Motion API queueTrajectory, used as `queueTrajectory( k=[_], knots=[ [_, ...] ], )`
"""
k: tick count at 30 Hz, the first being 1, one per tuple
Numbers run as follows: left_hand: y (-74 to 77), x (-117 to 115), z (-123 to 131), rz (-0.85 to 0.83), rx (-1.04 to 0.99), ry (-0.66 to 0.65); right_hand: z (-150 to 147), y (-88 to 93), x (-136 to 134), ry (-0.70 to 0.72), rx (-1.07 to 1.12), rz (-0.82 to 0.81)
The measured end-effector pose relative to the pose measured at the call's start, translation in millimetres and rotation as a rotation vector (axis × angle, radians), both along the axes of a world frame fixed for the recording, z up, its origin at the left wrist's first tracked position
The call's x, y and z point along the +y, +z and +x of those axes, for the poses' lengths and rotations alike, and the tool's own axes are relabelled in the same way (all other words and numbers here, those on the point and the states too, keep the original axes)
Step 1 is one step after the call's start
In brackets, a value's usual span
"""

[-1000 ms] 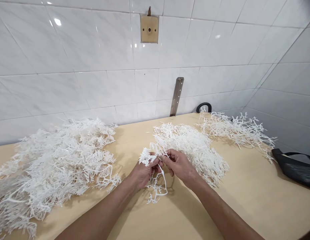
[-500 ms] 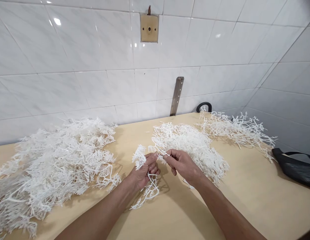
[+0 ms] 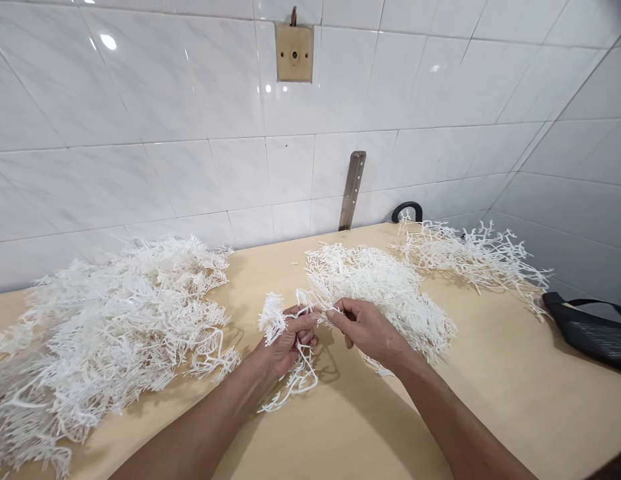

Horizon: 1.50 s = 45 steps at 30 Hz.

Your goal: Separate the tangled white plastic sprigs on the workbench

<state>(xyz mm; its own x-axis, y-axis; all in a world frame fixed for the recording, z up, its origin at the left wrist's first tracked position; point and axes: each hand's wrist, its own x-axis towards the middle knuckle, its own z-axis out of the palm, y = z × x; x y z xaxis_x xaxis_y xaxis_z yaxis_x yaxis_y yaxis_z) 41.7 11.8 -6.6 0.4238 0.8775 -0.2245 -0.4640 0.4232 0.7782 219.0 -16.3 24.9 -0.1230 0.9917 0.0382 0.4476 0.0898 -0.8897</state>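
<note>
My left hand [image 3: 291, 339] is closed round a white branching piece [image 3: 303, 378], whose strands hang below the fingers and whose bushy end sticks out on the left. Close beside it, the thumb and fingertips of my right hand [image 3: 360, 327] pinch a thin white strand near the left fingertips. Behind my right hand lies a flat heap of fine white pieces [image 3: 380, 280]. A larger, fluffier white heap [image 3: 135, 320] covers the left of the table.
On the wooden table [image 3: 530, 393] looser white branches [image 3: 470, 257] lie at the back right, beside a black bag [image 3: 585, 330]. A black curved handle [image 3: 407, 212] and an upright metal strip [image 3: 352, 190] stand by the tiled wall.
The upper strands of the held piece have shifted slightly left, over my left fingers. Both hands stay close together, and the view has moved a little.
</note>
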Motion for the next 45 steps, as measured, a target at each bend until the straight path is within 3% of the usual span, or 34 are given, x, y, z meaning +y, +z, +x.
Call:
queueTrajectory(
  k=[6, 15, 26, 33, 38, 45],
  knots=[
    [2.4, -5, 1, 0.019, 0.066, -0.001, -1, 1.7, 0, -0.047, 0.037, 0.026],
    [9.6, -8, 1, 0.038, 0.091, 0.006, -3, -4.2, 0, 0.031, 0.135, -0.019],
    [7.8, -10, 1, 0.044, 0.090, 0.052, 1, -0.9, 0, -0.017, 0.069, -0.003],
    [6.7, -15, -2, 0.204, 0.139, -0.014, -1, -3.3, 1, -0.048, 0.045, -0.014],
    [5.4, -10, -1, 0.151, 0.131, -0.012, 0, -7.1, 2, -0.045, 0.017, 0.014],
    [18.3, -13, -3, 0.291, 0.344, -0.032, 0, -8.7, 1, -0.055, 0.086, -0.034]
  ],
)
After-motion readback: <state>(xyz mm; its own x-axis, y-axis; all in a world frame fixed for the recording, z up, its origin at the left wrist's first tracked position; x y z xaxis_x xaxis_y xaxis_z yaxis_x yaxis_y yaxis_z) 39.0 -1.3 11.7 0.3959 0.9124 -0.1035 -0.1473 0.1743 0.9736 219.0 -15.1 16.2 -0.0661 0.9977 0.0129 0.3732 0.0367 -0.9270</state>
